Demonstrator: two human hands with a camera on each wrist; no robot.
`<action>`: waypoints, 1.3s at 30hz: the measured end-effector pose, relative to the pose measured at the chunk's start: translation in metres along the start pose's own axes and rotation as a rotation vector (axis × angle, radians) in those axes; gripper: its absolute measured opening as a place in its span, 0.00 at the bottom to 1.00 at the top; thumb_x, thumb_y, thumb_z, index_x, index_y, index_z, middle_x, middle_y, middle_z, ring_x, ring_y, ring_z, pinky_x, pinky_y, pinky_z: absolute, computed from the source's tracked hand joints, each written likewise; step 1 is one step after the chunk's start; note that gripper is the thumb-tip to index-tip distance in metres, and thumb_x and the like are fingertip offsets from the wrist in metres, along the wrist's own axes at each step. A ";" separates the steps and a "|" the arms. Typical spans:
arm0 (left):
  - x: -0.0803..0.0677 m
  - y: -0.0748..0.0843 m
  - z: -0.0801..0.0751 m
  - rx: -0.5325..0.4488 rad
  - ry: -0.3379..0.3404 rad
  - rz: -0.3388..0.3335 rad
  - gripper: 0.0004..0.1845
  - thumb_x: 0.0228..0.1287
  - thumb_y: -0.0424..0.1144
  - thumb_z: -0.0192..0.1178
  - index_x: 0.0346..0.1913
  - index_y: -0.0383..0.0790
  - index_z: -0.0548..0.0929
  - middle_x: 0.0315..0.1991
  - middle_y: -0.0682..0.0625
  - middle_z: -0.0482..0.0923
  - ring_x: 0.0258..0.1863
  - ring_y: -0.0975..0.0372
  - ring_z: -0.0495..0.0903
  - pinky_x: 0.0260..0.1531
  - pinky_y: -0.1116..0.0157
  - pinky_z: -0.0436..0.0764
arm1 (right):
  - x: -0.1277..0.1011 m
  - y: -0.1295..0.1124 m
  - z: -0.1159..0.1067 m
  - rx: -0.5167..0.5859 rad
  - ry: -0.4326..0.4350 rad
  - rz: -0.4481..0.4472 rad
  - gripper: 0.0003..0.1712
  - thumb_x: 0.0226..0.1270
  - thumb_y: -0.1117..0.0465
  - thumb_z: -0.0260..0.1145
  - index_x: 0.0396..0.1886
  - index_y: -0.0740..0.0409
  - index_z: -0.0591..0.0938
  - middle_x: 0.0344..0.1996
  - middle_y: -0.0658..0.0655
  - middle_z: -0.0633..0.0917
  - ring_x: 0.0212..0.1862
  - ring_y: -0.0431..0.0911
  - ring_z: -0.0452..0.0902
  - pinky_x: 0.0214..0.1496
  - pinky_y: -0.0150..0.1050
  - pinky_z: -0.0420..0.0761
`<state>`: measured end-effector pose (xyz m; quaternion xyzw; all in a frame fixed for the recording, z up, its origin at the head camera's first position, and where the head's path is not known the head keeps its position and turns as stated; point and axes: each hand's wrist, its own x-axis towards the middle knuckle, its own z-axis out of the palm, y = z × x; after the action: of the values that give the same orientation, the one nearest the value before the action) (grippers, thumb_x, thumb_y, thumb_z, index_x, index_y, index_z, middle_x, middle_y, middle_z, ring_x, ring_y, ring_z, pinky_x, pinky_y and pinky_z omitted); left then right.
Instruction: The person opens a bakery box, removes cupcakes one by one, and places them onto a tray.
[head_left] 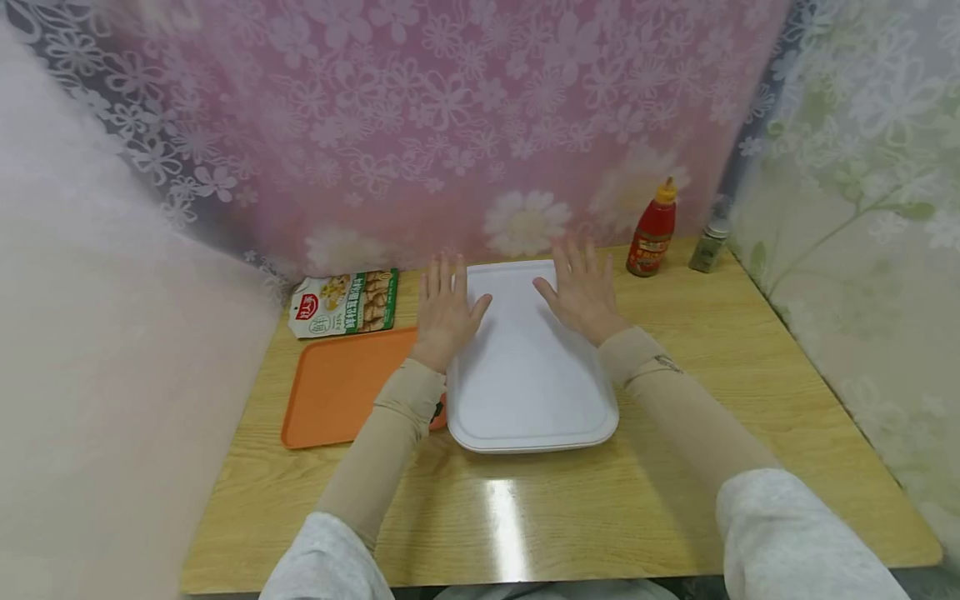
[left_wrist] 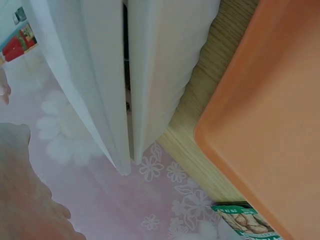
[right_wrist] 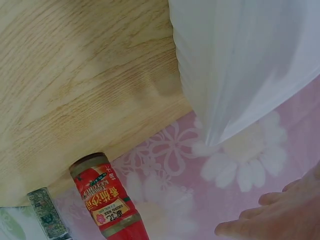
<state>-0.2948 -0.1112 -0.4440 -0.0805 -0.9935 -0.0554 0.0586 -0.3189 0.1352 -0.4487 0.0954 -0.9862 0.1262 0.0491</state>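
A white tray (head_left: 525, 392) lies in the middle of the wooden table, its far end toward the flowered curtain. My left hand (head_left: 444, 312) rests flat on the tray's far left edge, fingers straight. My right hand (head_left: 581, 287) lies flat on the far right edge, fingers spread. Neither hand holds anything. The left wrist view shows the white tray (left_wrist: 150, 60) from close up beside an orange tray (left_wrist: 265, 125). In the right wrist view the white tray (right_wrist: 245, 60) fills the upper right, with my fingertips (right_wrist: 270, 220) at the bottom corner.
An orange tray (head_left: 337, 387) lies left of the white one, partly under my left forearm. A snack packet (head_left: 345, 302) lies behind it. A red sauce bottle (head_left: 652, 229) and a small spice jar (head_left: 708, 242) stand at the back right. Curtains wall the table (head_left: 750, 333) on three sides.
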 end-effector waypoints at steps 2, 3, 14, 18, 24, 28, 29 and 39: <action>0.000 0.001 -0.001 -0.001 -0.001 0.004 0.48 0.81 0.68 0.38 0.87 0.46 0.32 0.88 0.41 0.29 0.88 0.48 0.31 0.86 0.46 0.42 | -0.001 0.000 -0.001 0.006 0.000 0.006 0.49 0.83 0.32 0.43 0.88 0.46 0.34 0.88 0.61 0.44 0.87 0.64 0.29 0.82 0.75 0.35; 0.000 0.001 -0.001 0.002 0.000 0.006 0.48 0.82 0.68 0.38 0.87 0.46 0.32 0.88 0.41 0.28 0.88 0.48 0.30 0.86 0.46 0.42 | -0.002 0.000 -0.001 0.003 0.002 0.007 0.49 0.83 0.32 0.43 0.88 0.46 0.35 0.88 0.61 0.44 0.87 0.64 0.29 0.82 0.75 0.35; -0.004 0.003 -0.003 0.006 0.038 -0.002 0.47 0.82 0.67 0.38 0.87 0.48 0.31 0.88 0.41 0.29 0.88 0.49 0.30 0.86 0.46 0.43 | -0.012 0.005 -0.006 0.022 0.003 0.005 0.49 0.84 0.33 0.42 0.88 0.47 0.32 0.88 0.60 0.38 0.87 0.67 0.31 0.82 0.75 0.35; -0.004 0.002 -0.005 0.021 0.058 -0.004 0.45 0.83 0.66 0.38 0.87 0.50 0.33 0.88 0.42 0.31 0.88 0.47 0.33 0.85 0.43 0.44 | -0.011 0.009 -0.007 0.020 0.030 -0.002 0.49 0.84 0.35 0.44 0.88 0.49 0.34 0.88 0.61 0.41 0.87 0.67 0.33 0.82 0.75 0.37; -0.005 -0.004 -0.006 0.043 0.054 -0.027 0.44 0.83 0.66 0.37 0.87 0.51 0.36 0.88 0.42 0.32 0.88 0.46 0.37 0.85 0.44 0.45 | -0.012 0.016 -0.007 0.025 0.019 -0.001 0.49 0.84 0.34 0.43 0.88 0.49 0.34 0.88 0.62 0.40 0.87 0.67 0.29 0.82 0.75 0.35; -0.005 -0.006 -0.006 0.002 0.044 -0.033 0.46 0.83 0.66 0.39 0.87 0.50 0.31 0.88 0.41 0.28 0.88 0.46 0.33 0.86 0.45 0.42 | -0.014 0.021 -0.005 0.035 0.027 0.008 0.49 0.84 0.33 0.43 0.88 0.47 0.32 0.88 0.60 0.38 0.87 0.66 0.26 0.82 0.74 0.35; -0.006 -0.006 -0.005 -0.015 0.046 -0.036 0.46 0.83 0.65 0.41 0.87 0.50 0.31 0.88 0.41 0.28 0.88 0.46 0.33 0.86 0.44 0.43 | -0.016 0.022 -0.004 0.040 0.033 0.006 0.50 0.84 0.34 0.44 0.88 0.46 0.31 0.88 0.60 0.38 0.87 0.66 0.26 0.82 0.75 0.35; -0.021 -0.016 0.020 -0.130 0.057 -0.105 0.45 0.78 0.59 0.56 0.85 0.40 0.50 0.83 0.36 0.50 0.78 0.40 0.61 0.74 0.41 0.69 | -0.036 0.031 0.018 0.052 0.112 -0.006 0.51 0.82 0.36 0.54 0.88 0.52 0.41 0.82 0.71 0.54 0.81 0.74 0.51 0.78 0.74 0.58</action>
<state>-0.2788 -0.1276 -0.4681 -0.0303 -0.9886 -0.1248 0.0785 -0.2907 0.1662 -0.4775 0.0923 -0.9781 0.1565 0.1019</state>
